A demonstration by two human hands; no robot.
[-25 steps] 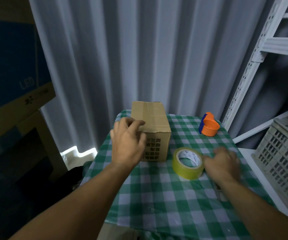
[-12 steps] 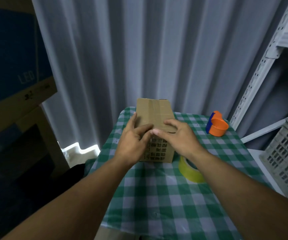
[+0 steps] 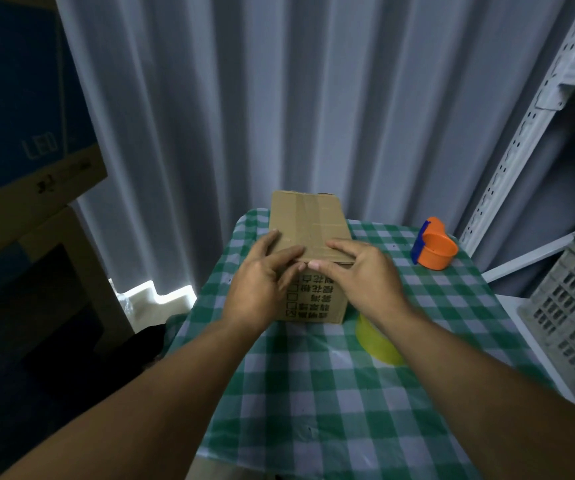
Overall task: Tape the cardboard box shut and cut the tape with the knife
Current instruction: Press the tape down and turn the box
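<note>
A brown cardboard box (image 3: pixel 308 220) stands on the green checked table (image 3: pixel 331 393), its flaps folded down and printed characters on its near face. My left hand (image 3: pixel 261 282) lies on the box's near left top corner, fingers spread over the flap. My right hand (image 3: pixel 365 277) presses the near right top edge, and the fingertips of both hands meet at the front rim. A yellow tape roll (image 3: pixel 376 342) lies to the right of the box, half hidden under my right forearm. An orange and blue cutter (image 3: pixel 435 249) sits at the table's far right.
Grey curtains hang behind the table. A white metal rack (image 3: pixel 521 133) and a grey plastic crate (image 3: pixel 573 313) stand at the right. Big cardboard boxes (image 3: pixel 19 188) are stacked on the left, with white foam (image 3: pixel 154 299) on the floor.
My right hand left the spot beside the tape roll and came onto the box's front top edge. My left hand slid a little toward that edge. The box stayed in place.
</note>
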